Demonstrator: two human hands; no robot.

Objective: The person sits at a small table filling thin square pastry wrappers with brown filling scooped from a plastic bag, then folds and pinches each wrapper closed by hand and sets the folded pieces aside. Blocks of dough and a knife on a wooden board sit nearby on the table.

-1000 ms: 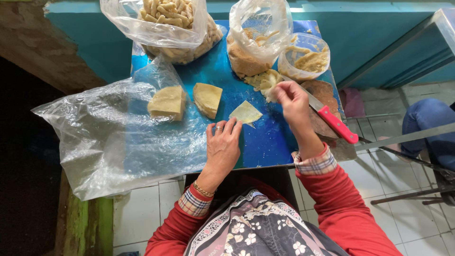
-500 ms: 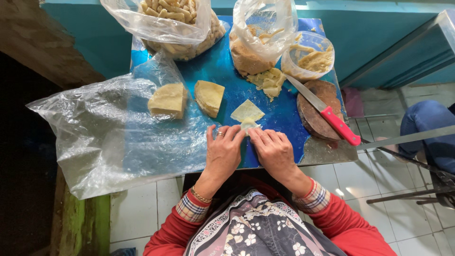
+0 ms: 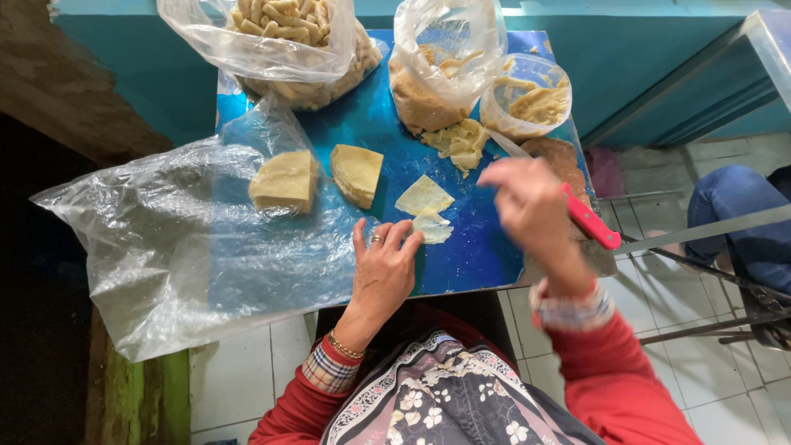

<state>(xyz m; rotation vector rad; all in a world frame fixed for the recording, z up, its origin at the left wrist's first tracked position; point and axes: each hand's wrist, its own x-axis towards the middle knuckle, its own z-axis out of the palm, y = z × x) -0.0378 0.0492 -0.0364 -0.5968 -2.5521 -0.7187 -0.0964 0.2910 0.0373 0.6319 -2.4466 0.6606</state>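
Lifting off wrapper (image 3: pixel 432 227), right hand (image 3: pixel 531 206) (grip empty); left hand (image 3: pixel 386 268) still pinning it.

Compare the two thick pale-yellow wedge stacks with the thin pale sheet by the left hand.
The thick pale-yellow wedge stacks are layered and lie untouched, one on clear plastic. The thin pale sheet is single, smaller, and touched by the left hand. All look like the same pale dough, on the blue board.

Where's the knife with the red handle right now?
The knife lies at the blue table's right edge, handle under the raised right hand, blade toward the round tub.
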